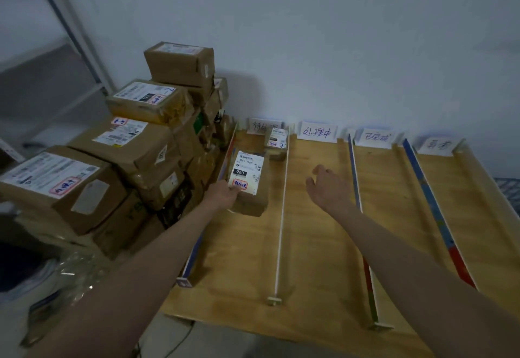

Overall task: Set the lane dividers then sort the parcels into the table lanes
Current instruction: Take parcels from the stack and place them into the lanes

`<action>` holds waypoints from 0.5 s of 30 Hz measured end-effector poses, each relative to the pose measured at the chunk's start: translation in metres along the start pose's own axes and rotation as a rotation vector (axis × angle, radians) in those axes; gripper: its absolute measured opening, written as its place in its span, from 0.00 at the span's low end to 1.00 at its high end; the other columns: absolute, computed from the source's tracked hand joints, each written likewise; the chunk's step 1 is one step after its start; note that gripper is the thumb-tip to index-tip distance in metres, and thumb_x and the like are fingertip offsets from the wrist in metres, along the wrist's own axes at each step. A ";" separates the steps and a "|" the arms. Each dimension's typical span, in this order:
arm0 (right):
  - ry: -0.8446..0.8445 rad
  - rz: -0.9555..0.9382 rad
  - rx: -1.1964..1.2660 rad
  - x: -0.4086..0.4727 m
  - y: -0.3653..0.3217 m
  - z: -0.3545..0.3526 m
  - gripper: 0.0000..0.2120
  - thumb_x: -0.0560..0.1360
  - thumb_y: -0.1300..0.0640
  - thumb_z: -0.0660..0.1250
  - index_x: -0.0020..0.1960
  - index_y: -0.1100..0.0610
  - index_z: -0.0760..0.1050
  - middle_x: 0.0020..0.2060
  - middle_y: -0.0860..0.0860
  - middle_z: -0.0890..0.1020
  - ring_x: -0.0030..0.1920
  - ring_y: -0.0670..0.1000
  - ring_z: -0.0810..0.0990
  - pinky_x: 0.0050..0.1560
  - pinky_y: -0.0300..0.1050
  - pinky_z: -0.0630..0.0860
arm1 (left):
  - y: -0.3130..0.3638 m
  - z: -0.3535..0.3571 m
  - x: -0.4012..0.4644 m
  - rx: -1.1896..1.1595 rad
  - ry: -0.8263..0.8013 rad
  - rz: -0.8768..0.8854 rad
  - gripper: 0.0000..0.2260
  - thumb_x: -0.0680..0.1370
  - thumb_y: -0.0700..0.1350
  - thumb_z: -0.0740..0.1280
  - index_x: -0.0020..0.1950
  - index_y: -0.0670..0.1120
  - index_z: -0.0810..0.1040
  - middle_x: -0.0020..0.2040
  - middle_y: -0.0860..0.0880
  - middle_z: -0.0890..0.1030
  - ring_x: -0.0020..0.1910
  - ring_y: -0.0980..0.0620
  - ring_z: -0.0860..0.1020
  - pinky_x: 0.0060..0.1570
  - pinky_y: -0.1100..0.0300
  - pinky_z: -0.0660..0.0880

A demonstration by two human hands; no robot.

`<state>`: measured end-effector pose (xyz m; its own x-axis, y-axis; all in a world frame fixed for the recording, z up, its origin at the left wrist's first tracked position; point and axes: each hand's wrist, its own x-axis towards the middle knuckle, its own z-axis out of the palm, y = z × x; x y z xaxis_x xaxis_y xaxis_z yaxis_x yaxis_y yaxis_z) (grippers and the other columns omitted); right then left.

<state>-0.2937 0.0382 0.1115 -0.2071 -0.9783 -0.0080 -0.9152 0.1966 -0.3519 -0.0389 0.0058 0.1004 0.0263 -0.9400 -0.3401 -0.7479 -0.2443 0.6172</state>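
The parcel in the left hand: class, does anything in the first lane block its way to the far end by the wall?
Yes. A smaller parcel already lies at the far end of that lane, beside the white divider. The parcel that the left hand holds can only slide up behind it.

Brown parcels with white labels, tan table, blue-red dividers

Head-worn view, forward-down, close over table
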 end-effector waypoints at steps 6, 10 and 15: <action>-0.047 -0.013 0.039 0.044 0.009 0.019 0.15 0.81 0.51 0.57 0.63 0.59 0.70 0.59 0.57 0.77 0.60 0.60 0.75 0.58 0.55 0.73 | 0.002 0.011 0.051 -0.046 0.010 -0.052 0.19 0.83 0.52 0.62 0.67 0.41 0.75 0.63 0.43 0.79 0.62 0.43 0.77 0.62 0.46 0.75; -0.056 -0.006 0.040 0.079 0.013 0.031 0.16 0.81 0.51 0.57 0.65 0.58 0.69 0.59 0.57 0.77 0.60 0.59 0.75 0.59 0.56 0.73 | 0.002 0.018 0.097 -0.035 0.008 -0.060 0.18 0.83 0.52 0.60 0.67 0.42 0.75 0.64 0.43 0.79 0.62 0.44 0.77 0.59 0.50 0.76; -0.064 0.035 0.029 0.127 0.018 0.044 0.17 0.81 0.50 0.58 0.66 0.58 0.69 0.60 0.57 0.77 0.59 0.59 0.76 0.58 0.55 0.74 | 0.006 0.029 0.161 -0.087 0.005 -0.114 0.15 0.84 0.49 0.60 0.67 0.42 0.74 0.65 0.42 0.78 0.64 0.43 0.76 0.55 0.54 0.74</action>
<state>-0.3209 -0.0853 0.0626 -0.2155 -0.9732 -0.0802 -0.8971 0.2297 -0.3773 -0.0587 -0.1398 0.0289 0.1112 -0.9062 -0.4079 -0.6793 -0.3689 0.6345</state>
